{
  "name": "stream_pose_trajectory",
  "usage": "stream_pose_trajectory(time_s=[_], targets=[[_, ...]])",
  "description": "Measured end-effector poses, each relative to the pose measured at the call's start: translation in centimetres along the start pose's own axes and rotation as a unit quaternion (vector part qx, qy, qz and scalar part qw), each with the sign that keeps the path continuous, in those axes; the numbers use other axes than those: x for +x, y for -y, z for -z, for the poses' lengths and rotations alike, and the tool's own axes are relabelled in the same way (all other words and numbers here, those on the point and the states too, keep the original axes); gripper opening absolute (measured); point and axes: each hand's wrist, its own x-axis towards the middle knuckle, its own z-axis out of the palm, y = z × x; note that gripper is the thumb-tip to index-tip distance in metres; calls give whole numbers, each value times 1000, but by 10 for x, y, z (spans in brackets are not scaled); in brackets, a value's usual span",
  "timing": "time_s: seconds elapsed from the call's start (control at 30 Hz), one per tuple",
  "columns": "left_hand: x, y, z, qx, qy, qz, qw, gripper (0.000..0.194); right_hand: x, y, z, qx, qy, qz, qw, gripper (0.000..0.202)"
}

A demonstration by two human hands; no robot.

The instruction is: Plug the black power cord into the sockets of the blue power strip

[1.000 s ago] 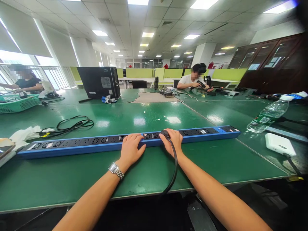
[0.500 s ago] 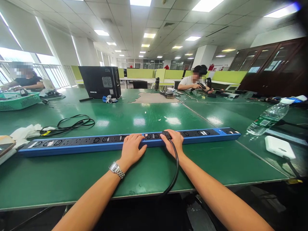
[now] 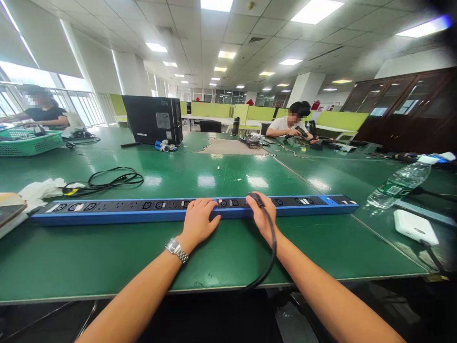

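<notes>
A long blue power strip (image 3: pixel 121 216) with a row of black sockets lies across the green table. My left hand (image 3: pixel 200 220) rests over its middle, fingers on the top face and thumb stretched out to the right along the front edge. Further right, my right hand (image 3: pixel 263 216) is closed around the black plug (image 3: pixel 256 199) of a thick black cable (image 3: pixel 273 247), just over the strip's sockets. The cable hangs down past the table's front edge. Whether the plug touches a socket is hidden by the fingers.
A water bottle (image 3: pixel 400 183) and a white box (image 3: pixel 416 227) are at the right. Coiled black cable (image 3: pixel 114 178), white crumpled plastic (image 3: pixel 43 193) and a green basket (image 3: pixel 32 143) are at the left. A black computer case (image 3: pixel 153 120) stands behind; two people sit beyond.
My right hand has moved a little to the right along the strip with the plug. My left hand has kept its place on the strip. The camera view has shifted slightly.
</notes>
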Motion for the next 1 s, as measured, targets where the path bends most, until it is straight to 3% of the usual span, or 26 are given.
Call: stream_pose_trajectory(time_s=[0.2,0.33,0.8,1.0], targets=[[0,0,-1,2,1,2,1000,26,-2,8,7,64,-7,-11,998,39],[0,0,0,5,2,1,1000,26,-3,4,4,19,17,5,1000,41],[0,-1,2,-4,6,3,1000,26,-2,-12,-1,-79,-10,43,996,35],[0,-1,2,-4,6,1,1000,25,1,-21,0,-102,-30,52,993,42]])
